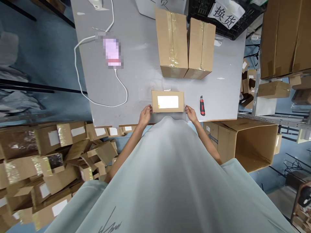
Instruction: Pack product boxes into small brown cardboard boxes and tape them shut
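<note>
1. A heap of cardboard cartons (54,168), brown and flat-sided, some with flaps open and shiny tape, lies below the desk (141,71), whose top is smooth and grey.
2. A glossy white cable (77,64) loops in a wide curve to a phone (113,51), pink and blurred into blocks.
3. The left hand (145,115) is at the small box's left end, its fingers curled in close; I cannot tell whether they grip.
4. The small box (167,108), plain brown cardboard, is near the desk's front edge. Its long axis runs left to right, along that edge; its rectangular white label (168,102) faces up.
5. Behind it, two taped boxes (171,42) stand side by side, long axes pointing away from the person.
6. The right hand (191,114) is just beside the small box's right end, fingers narrow; any grip cannot be told.
7. A slim red-and-black cutter (202,106) points away from the person.
8. Beyond sits a black plastic crate (202,13).
9. An open carton (225,142) gapes rightward.
</note>
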`<move>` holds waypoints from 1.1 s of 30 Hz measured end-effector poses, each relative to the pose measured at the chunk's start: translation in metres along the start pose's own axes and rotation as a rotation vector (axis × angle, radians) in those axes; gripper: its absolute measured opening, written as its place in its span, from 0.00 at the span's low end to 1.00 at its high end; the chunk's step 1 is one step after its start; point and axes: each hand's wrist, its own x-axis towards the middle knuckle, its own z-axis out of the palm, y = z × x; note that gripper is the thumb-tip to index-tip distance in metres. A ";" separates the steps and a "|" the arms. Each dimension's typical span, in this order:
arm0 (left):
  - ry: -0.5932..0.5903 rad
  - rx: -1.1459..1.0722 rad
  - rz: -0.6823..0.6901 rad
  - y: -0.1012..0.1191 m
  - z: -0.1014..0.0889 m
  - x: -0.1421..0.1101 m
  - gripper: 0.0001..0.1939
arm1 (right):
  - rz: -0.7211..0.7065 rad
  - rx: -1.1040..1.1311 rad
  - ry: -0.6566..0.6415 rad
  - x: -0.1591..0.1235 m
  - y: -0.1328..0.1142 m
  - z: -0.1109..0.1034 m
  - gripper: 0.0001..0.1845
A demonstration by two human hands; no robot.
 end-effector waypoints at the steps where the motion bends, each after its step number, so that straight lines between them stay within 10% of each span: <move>1: 0.010 0.011 -0.012 -0.002 0.000 0.000 0.29 | 0.045 0.024 0.000 -0.002 0.002 0.001 0.31; 9: -0.008 0.162 0.117 -0.002 0.005 -0.011 0.29 | 0.057 0.049 -0.064 -0.011 -0.006 0.011 0.33; 20: 0.160 0.198 0.378 0.051 -0.004 -0.025 0.20 | -0.157 -0.031 0.113 -0.011 -0.061 -0.015 0.38; 33: 0.059 -0.030 0.064 0.028 -0.009 -0.007 0.26 | -0.011 0.128 0.063 -0.004 -0.033 -0.008 0.36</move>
